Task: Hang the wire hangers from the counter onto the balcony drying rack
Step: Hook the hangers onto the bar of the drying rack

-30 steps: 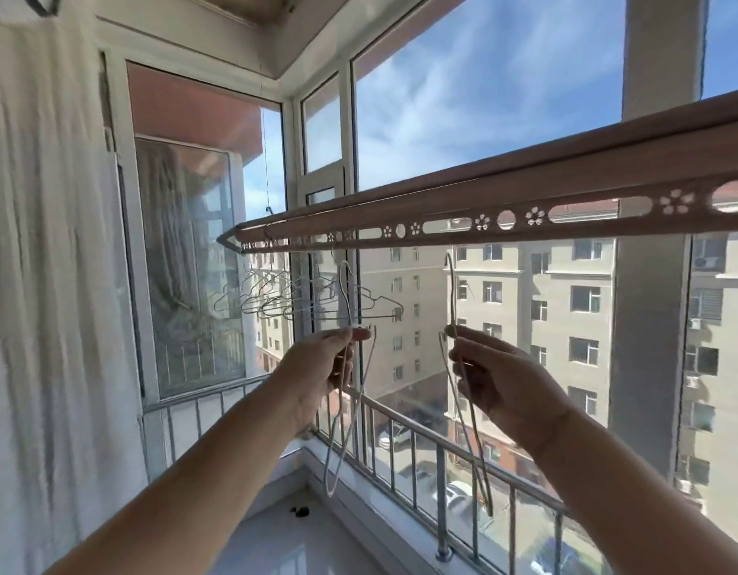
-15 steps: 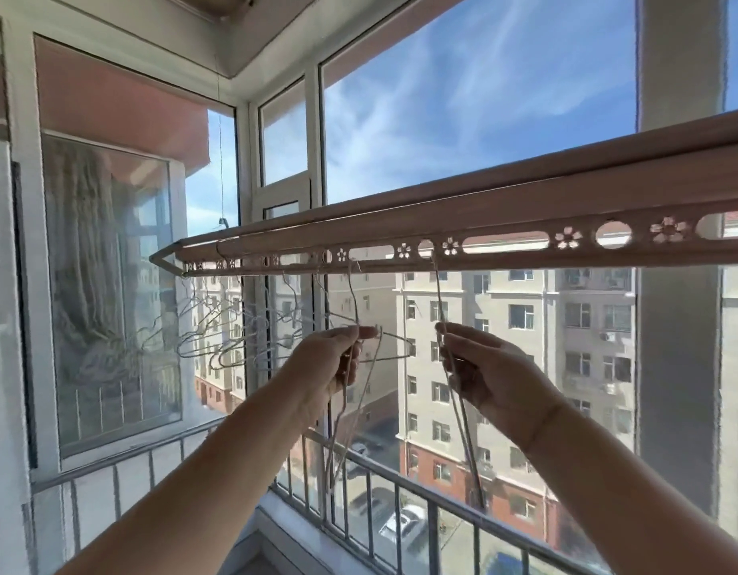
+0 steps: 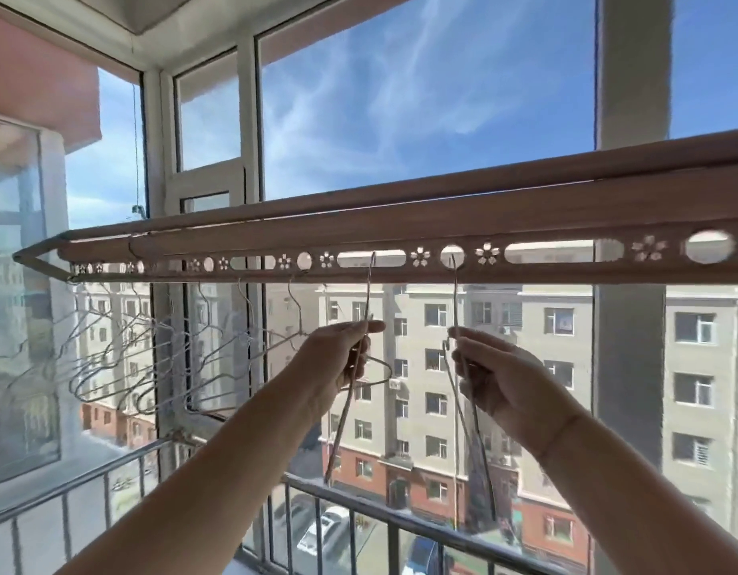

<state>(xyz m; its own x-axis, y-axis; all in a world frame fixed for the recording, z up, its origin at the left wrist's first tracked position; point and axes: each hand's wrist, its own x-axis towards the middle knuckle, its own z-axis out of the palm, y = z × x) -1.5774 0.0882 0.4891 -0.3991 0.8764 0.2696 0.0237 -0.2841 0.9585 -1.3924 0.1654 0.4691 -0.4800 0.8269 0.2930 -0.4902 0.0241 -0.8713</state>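
A brown drying rack (image 3: pixel 400 219) with a row of cut-out holes runs across the balcony at head height. My left hand (image 3: pixel 338 359) pinches a thin wire hanger (image 3: pixel 369 292) whose hook reaches up into a long slot of the rack. My right hand (image 3: pixel 496 379) grips a second wire hanger (image 3: pixel 456 292); its hook sits in a round hole further right. Both hangers dangle edge-on below my hands. Several more wire hangers (image 3: pixel 151 346) hang from the rack's left part.
A metal railing (image 3: pixel 359 504) runs along the window below my arms. White window frames (image 3: pixel 246 118) stand behind the rack, and a grey pillar (image 3: pixel 633 367) rises at the right. Apartment buildings and parked cars lie outside.
Both hands have risen toward the rack with their hangers, and the hooks now reach its holes. The view has swung right and closer to the rack.
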